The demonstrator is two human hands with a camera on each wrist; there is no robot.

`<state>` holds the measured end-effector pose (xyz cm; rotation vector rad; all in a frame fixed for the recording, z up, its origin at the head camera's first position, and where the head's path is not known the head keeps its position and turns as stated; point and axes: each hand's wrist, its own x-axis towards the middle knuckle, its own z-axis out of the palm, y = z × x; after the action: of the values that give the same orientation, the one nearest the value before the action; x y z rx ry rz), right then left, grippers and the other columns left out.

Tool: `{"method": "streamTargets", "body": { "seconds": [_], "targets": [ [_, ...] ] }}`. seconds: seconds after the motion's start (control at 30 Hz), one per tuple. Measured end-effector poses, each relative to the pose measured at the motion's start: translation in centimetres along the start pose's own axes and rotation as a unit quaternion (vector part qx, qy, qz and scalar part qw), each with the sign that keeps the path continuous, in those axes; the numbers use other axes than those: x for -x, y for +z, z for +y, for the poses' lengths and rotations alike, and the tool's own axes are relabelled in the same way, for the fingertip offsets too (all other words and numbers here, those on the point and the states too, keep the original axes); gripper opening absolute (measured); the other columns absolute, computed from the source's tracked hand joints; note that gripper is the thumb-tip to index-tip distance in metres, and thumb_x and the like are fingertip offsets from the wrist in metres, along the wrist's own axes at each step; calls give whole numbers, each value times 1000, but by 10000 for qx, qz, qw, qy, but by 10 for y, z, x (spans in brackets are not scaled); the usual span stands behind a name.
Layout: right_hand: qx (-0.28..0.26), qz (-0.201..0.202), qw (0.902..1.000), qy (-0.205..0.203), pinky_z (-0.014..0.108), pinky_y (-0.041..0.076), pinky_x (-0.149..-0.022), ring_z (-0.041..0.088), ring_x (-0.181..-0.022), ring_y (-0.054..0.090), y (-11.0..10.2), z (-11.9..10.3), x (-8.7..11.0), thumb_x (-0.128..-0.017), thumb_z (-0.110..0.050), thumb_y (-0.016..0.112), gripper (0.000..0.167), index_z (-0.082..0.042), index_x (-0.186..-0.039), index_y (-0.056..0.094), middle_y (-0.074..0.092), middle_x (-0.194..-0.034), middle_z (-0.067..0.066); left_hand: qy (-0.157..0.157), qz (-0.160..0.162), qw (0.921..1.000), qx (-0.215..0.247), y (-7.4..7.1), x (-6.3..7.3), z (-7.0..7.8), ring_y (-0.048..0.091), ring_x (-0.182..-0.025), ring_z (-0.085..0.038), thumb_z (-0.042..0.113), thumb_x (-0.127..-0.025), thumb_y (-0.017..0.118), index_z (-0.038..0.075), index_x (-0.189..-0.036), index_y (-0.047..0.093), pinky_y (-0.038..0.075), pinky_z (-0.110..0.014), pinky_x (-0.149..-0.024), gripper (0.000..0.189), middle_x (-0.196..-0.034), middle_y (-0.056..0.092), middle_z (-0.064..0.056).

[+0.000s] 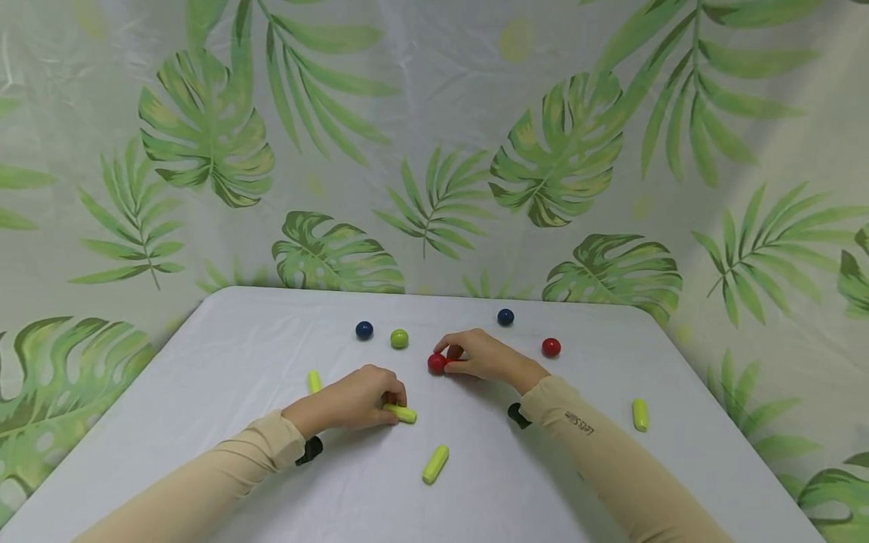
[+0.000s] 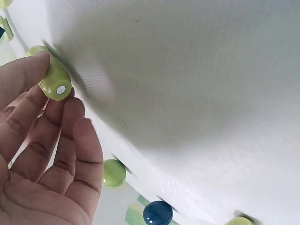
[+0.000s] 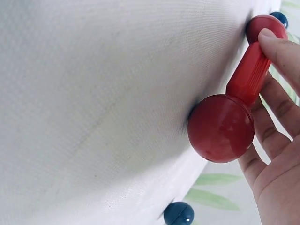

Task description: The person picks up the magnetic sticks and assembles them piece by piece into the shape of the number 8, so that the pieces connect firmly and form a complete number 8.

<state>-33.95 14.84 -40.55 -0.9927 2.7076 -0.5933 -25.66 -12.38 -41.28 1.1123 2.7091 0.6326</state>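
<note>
My left hand (image 1: 363,397) pinches a yellow-green magnetic rod (image 2: 56,77) between thumb and fingers, close over the white table. A pale round dot shows on the rod's near end in the left wrist view. To its right, my right hand (image 1: 483,356) holds a red rod (image 3: 248,75) with thumb and fingertips. One dark red ball (image 3: 220,129) sits at the rod's near end, and another red ball (image 3: 262,26) is at its far end under the thumb tip. From the head view, the fingers partly hide this red piece.
Behind the hands lie a blue ball (image 1: 364,330), a green ball (image 1: 399,338), another blue ball (image 1: 505,317) and a loose red ball (image 1: 551,348). Yellow-green rods lie left (image 1: 314,381), in front (image 1: 435,464) and far right (image 1: 640,415). A leaf-patterned curtain (image 1: 434,151) hangs behind the table.
</note>
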Motion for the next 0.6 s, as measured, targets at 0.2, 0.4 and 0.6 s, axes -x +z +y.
{"method": "streamTargets", "body": {
  "seconds": [0.2,0.4,0.6],
  "targets": [
    [34,78,10000,-21,33,59,-91,10,-95,65,1,3,-1,-100,-14,77,31,-13,-131,72,75,-105,1,-151,71,9989,448,3,-5,2,57,-75,-5,12,-91,86,13,-95,77,51,-21,-71,9,-82,67,8],
    [57,97,9999,-15,31,56,-90,10,-96,64,2,2,-5,-101,-17,76,31,-15,-132,73,75,-108,1,-495,170,9961,708,6,-9,1,59,-74,-6,12,-90,84,12,-91,78,51,-21,-69,6,-79,68,7],
    [107,118,9999,-54,30,55,-89,10,-95,64,2,3,-6,-101,-16,76,31,-14,-132,73,75,-107,2,-819,335,9916,942,9,-15,2,61,-73,-8,10,-87,82,13,-87,77,52,-21,-68,6,-77,69,7]
  ]
}}
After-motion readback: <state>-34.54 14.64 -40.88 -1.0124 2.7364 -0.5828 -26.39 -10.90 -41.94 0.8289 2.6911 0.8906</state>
